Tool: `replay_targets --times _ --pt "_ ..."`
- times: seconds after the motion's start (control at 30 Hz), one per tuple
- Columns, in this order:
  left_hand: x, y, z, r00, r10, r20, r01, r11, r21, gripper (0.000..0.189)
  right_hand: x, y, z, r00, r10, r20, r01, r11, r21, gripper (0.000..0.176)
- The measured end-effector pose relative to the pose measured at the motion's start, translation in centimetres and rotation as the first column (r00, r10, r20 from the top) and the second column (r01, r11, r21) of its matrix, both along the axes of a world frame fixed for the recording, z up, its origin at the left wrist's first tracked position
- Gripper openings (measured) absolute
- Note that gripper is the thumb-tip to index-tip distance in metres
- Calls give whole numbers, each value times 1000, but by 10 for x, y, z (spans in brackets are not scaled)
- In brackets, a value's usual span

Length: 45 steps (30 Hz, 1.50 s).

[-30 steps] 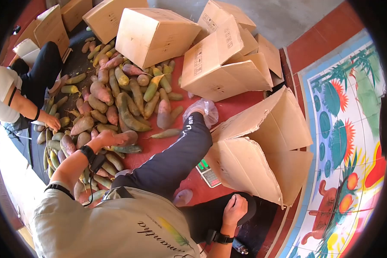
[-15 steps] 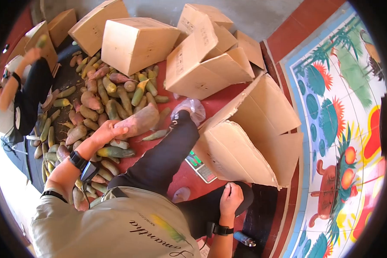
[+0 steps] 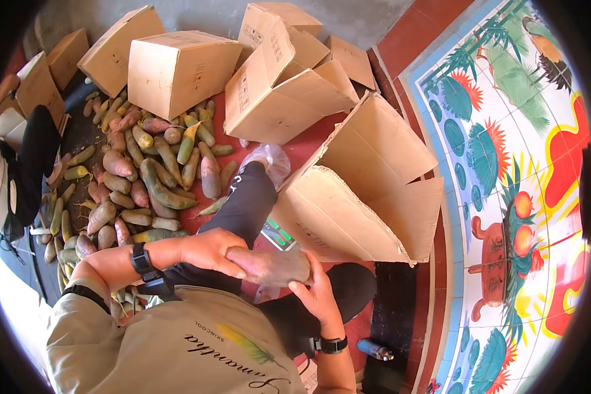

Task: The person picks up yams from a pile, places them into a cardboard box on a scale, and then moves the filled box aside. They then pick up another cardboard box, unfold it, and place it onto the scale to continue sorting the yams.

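Observation:
A large pinkish-brown root vegetable (image 3: 269,265) lies crosswise over my lap, held between both hands. My left hand (image 3: 211,253) grips its left end, and my right hand (image 3: 316,292) is closed round its right end. Just beyond it, a scale with green displays (image 3: 277,234) shows partly, beside an open cardboard box (image 3: 348,210). To the left of my leg spreads a pile of green and pinkish root vegetables (image 3: 121,164) on the floor.
Several cardboard boxes (image 3: 177,72) stand beyond the pile. Another person's dark-clothed leg (image 3: 41,164) is at the far left. A blue bottle (image 3: 374,349) lies at lower right, near a painted tile wall (image 3: 505,197).
My left hand has brought the large root from the pile to my lap. My right hand has risen from my knee and taken its other end. The view has shifted slightly.

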<state>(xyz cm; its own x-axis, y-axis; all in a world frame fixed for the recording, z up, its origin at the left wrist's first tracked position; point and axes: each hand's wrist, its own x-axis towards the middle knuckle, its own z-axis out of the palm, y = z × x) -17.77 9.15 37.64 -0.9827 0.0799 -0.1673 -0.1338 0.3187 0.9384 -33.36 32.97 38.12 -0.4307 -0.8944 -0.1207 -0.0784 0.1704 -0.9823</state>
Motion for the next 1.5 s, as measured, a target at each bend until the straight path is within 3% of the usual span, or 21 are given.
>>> replay_targets --times 0.3,0.37,0.47,0.5,0.57,0.7,0.77,0.9,0.97,1.07,1.1,1.17,1.33,1.4,1.5 --pt "-16 11 -6 974 -32 -226 16 997 -76 50 2 8 20 970 -180 166 191 980 -52 75" --pt "-21 13 -3 933 55 -354 -34 997 66 59 0 10 35 970 -216 113 226 970 -88 76" --pt "-25 12 -12 912 120 -392 -45 980 195 65 -1 14 62 936 -352 -18 345 924 -165 79" --pt "-26 11 -12 912 119 -393 -44 980 195 65 -2 17 73 912 -407 -56 390 901 -191 80" --pt "-25 8 -12 981 96 -168 -3 877 480 64 -11 26 84 819 -539 -195 478 830 -288 83" --pt "-35 0 -44 966 159 -202 -42 874 485 50 -33 32 102 589 -758 -281 546 629 -553 79" --pt "-39 -1 -51 967 181 -178 -67 858 508 52 -45 27 111 449 -842 -300 605 533 -591 77" --pt "-48 -6 -64 971 219 -99 -109 770 629 58 -80 25 104 270 -781 -564 609 592 -528 68" --pt "-51 -7 -67 973 218 -80 -111 740 663 60 -98 24 95 292 -763 -577 629 607 -485 65" --pt "-53 -10 -69 974 221 -42 -124 685 718 62 -115 18 81 242 -603 -760 672 669 -317 56" --pt "-54 -11 -70 974 224 -23 -134 659 740 63 -118 17 79 243 -602 -760 671 670 -317 56" --pt "-55 -11 -73 974 226 -18 -138 652 746 62 -127 15 75 366 -616 -698 688 684 -243 55" --pt "-55 -9 -73 974 228 -5 -146 640 754 60 -136 16 69 346 -538 -768 681 708 -190 49" --pt "-55 -8 -73 972 233 -14 -143 640 755 57 -135 15 67 264 -487 -833 661 720 -211 38" --pt "-56 -7 -75 974 226 -14 -138 641 755 53 -129 9 71 265 -468 -843 641 738 -208 28"
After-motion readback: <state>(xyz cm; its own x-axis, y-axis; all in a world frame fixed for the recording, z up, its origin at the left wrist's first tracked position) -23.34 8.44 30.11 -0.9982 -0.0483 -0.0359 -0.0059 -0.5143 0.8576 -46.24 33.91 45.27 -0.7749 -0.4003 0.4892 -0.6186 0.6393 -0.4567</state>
